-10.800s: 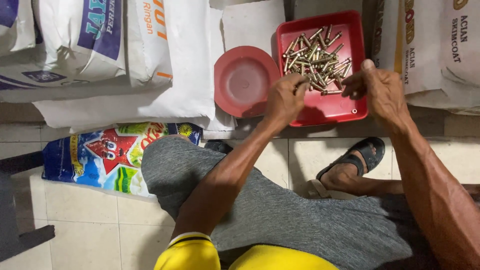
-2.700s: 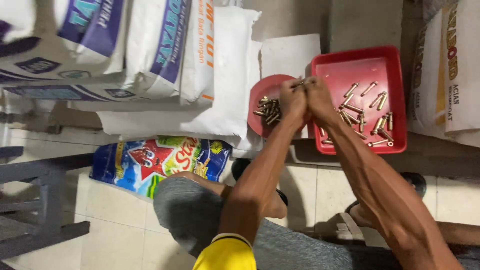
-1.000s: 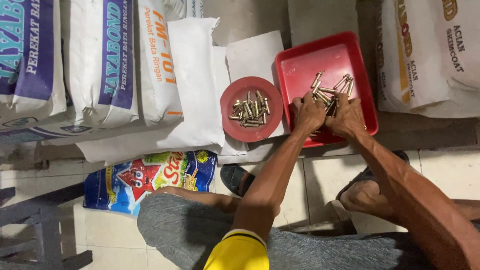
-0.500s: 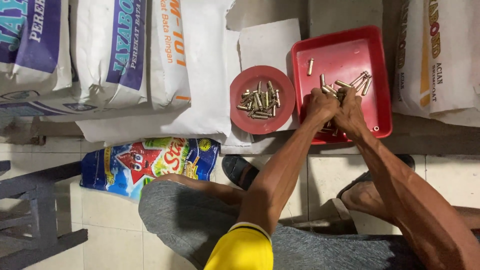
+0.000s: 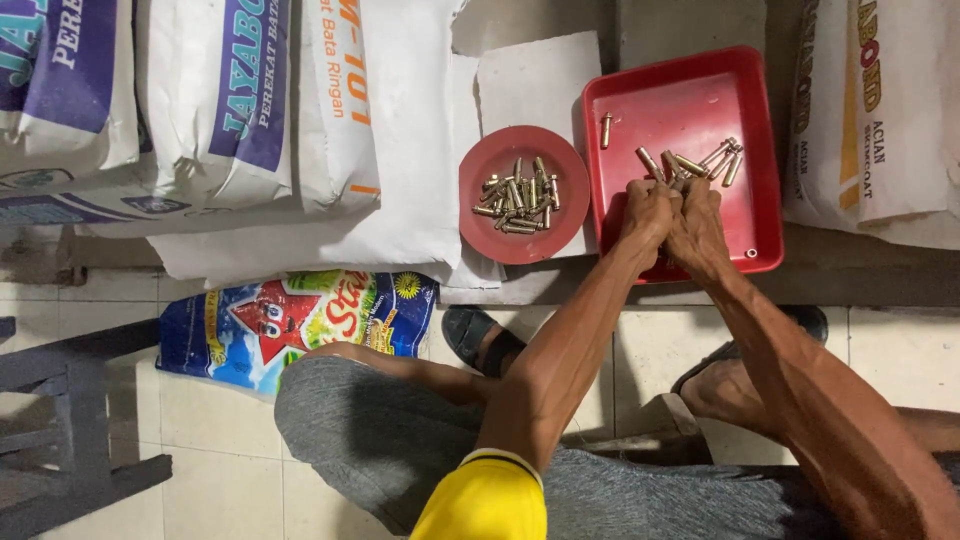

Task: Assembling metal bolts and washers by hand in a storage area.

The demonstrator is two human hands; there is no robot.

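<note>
Already a good heap of small brass-coloured metal pieces (image 5: 518, 190) lies in the round red dish (image 5: 478, 225), which sits just left of the red rectangular tray (image 5: 762, 150); by the look of it most of the sorting is done, since only a handful of pieces (image 5: 700, 162) is left in the tray, in a loose cluster near its middle plus one lone piece (image 5: 605, 130) near its far left corner; both hands meet over the tray's near half, pressed side by side, arms stretched forward from the knees; the left hand (image 5: 648, 212) and the right hand (image 5: 698, 222) curl their fingers down onto the cluster, pinching at a piece or two between them; which hand actually holds a piece I cannot tell
</note>
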